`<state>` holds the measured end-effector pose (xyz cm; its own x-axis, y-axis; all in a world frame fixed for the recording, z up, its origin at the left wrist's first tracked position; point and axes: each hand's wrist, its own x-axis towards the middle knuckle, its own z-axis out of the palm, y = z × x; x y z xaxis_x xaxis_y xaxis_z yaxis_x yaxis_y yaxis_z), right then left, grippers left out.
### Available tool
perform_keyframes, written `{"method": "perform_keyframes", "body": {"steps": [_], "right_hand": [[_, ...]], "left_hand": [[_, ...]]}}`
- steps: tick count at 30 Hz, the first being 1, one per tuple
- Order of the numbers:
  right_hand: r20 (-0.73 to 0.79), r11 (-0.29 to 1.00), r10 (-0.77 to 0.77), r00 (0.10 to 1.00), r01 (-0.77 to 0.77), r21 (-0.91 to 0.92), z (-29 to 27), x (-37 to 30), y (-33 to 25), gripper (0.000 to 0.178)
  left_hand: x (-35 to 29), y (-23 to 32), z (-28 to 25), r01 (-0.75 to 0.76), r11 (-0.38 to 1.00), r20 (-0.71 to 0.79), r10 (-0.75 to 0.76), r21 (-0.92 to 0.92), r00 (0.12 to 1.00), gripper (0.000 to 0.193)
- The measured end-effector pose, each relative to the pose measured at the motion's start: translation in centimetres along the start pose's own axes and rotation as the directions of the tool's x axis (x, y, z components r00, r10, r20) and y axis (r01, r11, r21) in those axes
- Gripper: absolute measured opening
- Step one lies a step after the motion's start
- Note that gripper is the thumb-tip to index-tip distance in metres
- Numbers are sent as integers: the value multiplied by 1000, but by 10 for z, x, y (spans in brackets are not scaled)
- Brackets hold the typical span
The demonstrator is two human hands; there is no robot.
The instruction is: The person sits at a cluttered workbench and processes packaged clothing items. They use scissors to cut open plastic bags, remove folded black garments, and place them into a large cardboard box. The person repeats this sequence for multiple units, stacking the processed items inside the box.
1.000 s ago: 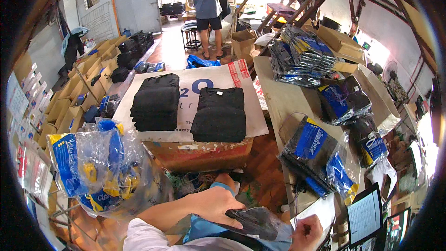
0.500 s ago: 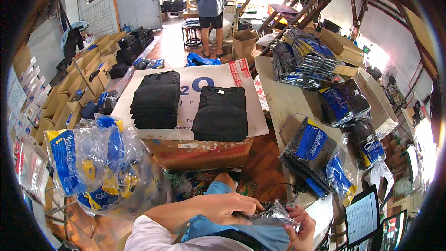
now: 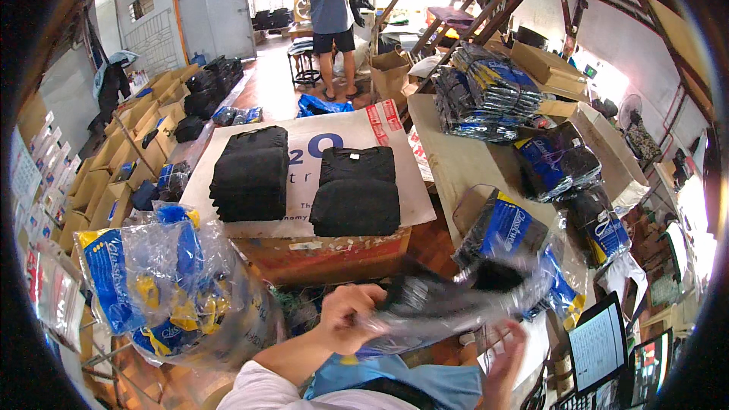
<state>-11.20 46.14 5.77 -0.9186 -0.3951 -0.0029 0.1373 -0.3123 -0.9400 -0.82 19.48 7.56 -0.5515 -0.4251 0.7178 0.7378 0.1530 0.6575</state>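
My left hand [image 3: 351, 320] is closed on the left end of a clear plastic bag with a black folded shirt [image 3: 440, 300] inside. The bag is tilted and smeared by motion above my lap. Just below its right end, my right hand [image 3: 504, 355] is raised with fingers apart and seems to hold nothing. Beyond the bag, a stack of black folded shirts [image 3: 249, 175] and a shorter black pile [image 3: 355, 191] lie on a white printed board [image 3: 425, 205] over a carton. Bagged black shirts with blue and yellow labels [image 3: 507, 226] lie to the right.
Clear bags with blue and yellow print [image 3: 144, 273] fill the left side. Several open cartons [image 3: 137, 133] line the left wall. Tied bundles of bagged shirts [image 3: 486, 91] are on the right table. A screen [image 3: 598, 343] stands at lower right. Another person [image 3: 328, 0] stands at the back.
The bagged black shirt has come up from my lap and swung out flat. My left hand has moved up and left with it; my right hand has come off the bag and its fingers have spread.
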Motion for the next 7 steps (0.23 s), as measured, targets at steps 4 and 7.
{"method": "perform_keyframes", "body": {"steps": [4,7], "right_hand": [[288,658,291,912,-409,633,3,-17,50,75],[114,855,320,940,-339,394,0,-17,41,76]], "left_hand": [[2,10,46,135,595,-231,-497,-792,836,54],[-46,-35,2,605,383,-115,-894,-698,433,83]]}}
